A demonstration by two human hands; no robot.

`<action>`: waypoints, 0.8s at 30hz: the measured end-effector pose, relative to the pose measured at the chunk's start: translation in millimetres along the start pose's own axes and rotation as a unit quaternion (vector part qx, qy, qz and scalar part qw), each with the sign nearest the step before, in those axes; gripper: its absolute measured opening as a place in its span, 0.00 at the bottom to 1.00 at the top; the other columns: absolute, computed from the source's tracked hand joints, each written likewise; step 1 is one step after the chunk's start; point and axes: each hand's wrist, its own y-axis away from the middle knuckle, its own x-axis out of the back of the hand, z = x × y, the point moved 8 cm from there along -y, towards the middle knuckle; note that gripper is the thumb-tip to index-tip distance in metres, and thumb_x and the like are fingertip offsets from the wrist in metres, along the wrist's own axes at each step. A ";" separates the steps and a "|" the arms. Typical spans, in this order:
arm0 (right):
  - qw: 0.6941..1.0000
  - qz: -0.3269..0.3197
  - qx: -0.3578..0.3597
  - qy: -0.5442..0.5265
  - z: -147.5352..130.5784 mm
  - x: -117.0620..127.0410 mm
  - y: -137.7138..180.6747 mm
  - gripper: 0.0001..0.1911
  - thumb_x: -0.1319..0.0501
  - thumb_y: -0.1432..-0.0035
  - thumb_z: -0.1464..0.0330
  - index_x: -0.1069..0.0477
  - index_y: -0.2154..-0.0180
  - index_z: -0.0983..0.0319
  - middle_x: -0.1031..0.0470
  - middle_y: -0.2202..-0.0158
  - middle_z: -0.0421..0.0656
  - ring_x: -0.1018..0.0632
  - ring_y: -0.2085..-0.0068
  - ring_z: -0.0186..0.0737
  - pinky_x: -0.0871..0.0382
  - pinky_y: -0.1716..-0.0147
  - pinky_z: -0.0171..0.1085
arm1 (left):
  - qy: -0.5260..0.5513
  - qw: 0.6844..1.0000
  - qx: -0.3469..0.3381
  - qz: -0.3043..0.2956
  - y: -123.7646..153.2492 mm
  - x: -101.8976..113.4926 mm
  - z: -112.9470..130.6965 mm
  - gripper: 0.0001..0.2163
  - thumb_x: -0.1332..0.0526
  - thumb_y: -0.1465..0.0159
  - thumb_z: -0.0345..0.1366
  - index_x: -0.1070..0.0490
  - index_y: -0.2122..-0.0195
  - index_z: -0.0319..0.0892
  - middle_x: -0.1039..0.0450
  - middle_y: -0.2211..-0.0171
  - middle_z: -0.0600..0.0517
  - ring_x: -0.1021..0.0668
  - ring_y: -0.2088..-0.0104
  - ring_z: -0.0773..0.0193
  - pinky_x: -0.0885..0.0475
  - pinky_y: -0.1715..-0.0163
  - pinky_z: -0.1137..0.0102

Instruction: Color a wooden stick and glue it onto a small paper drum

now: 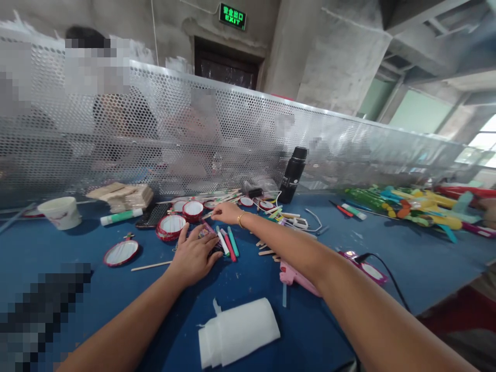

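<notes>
My left hand point(194, 254) lies flat on the blue table point(116, 310), fingers spread, over a small colourful piece next to several coloured sticks point(228, 242). My right hand point(227, 212), with a gold bracelet on the wrist, reaches further back and pinches a thin stick near the round red-rimmed lids point(171, 226). Another red-rimmed lid point(121, 252) lies to the left, with a plain wooden stick point(150, 266) just below it.
A pink glue gun point(296, 276) with a black cable lies under my right forearm. A folded white cloth point(237, 333) is near me. A black bottle point(292, 174), white cup point(61, 212), glue stick point(121, 217), phone point(152, 215) and colourful craft pieces point(411, 206) stand before a perforated metal screen point(232, 134).
</notes>
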 end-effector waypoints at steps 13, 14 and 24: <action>0.967 -0.081 -0.188 -0.151 14.6 14.0 1.8 0.19 0.38 0.34 0.61 0.30 0.45 0.62 0.27 0.45 0.47 0.23 0.50 0.46 0.24 0.52 0.49 | 0.018 0.999 -0.027 0.012 0.0 9.9 6.1 0.13 0.42 0.31 0.45 0.20 0.52 0.53 0.19 0.49 0.53 0.31 0.37 0.46 0.62 0.32 0.43; 0.964 -0.070 -0.193 -0.171 21.6 23.5 10.1 0.19 0.38 0.34 0.61 0.31 0.45 0.62 0.27 0.45 0.48 0.23 0.50 0.45 0.24 0.52 0.49 | 0.018 0.999 -0.029 0.014 0.1 9.6 6.1 0.13 0.43 0.31 0.44 0.20 0.52 0.53 0.19 0.48 0.53 0.31 0.37 0.46 0.61 0.32 0.43; 0.929 -0.021 -0.258 -0.263 70.9 53.8 106.3 0.18 0.38 0.33 0.61 0.30 0.46 0.63 0.26 0.47 0.47 0.22 0.51 0.44 0.24 0.52 0.48 | -0.021 0.999 -0.007 0.024 -1.9 5.3 0.8 0.13 0.44 0.30 0.43 0.18 0.58 0.52 0.17 0.54 0.52 0.28 0.41 0.46 0.58 0.34 0.42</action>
